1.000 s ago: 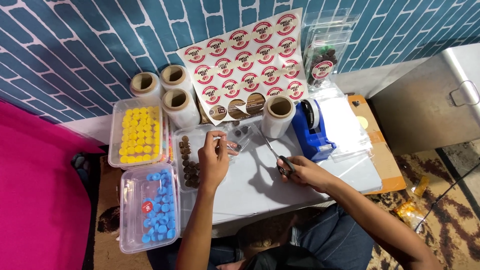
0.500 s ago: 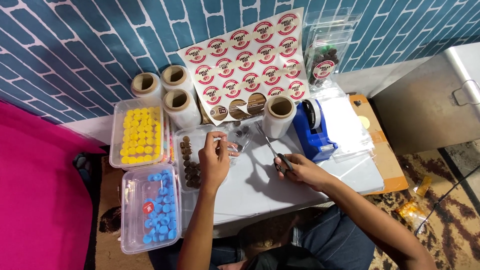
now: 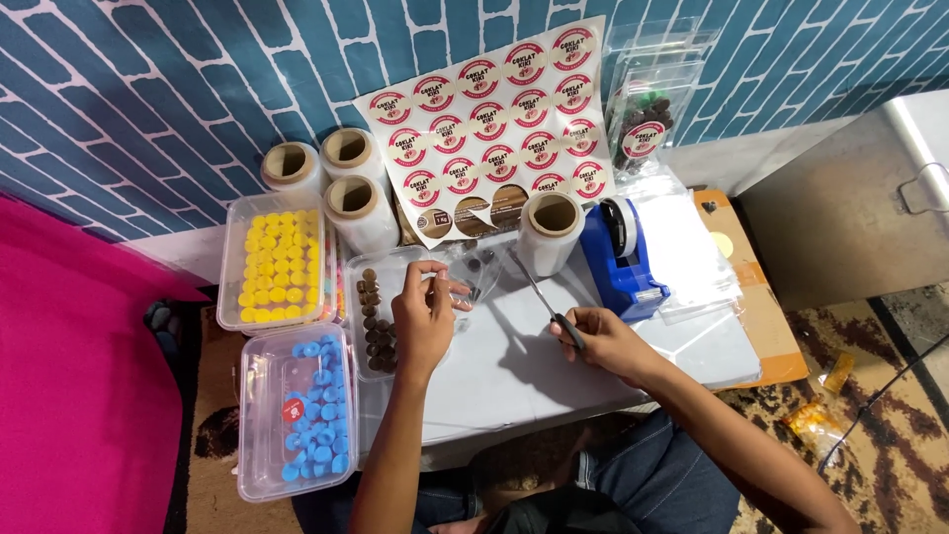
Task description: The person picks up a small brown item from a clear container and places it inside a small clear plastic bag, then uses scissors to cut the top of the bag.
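Right hand [image 3: 605, 341] has drawn back — scissors [image 3: 544, 297] blades now shut.

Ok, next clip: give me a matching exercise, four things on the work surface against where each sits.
Things:
1. yellow caps box
2. blue caps box
3. blue tape dispenser
4. sticker sheet

Places:
A. leaning on the brick wall at the back
B. front left corner, nearest the person
C. right of the lone film roll
D. left side, just below three film rolls

Pairs: 1-D, 2-B, 3-C, 4-A
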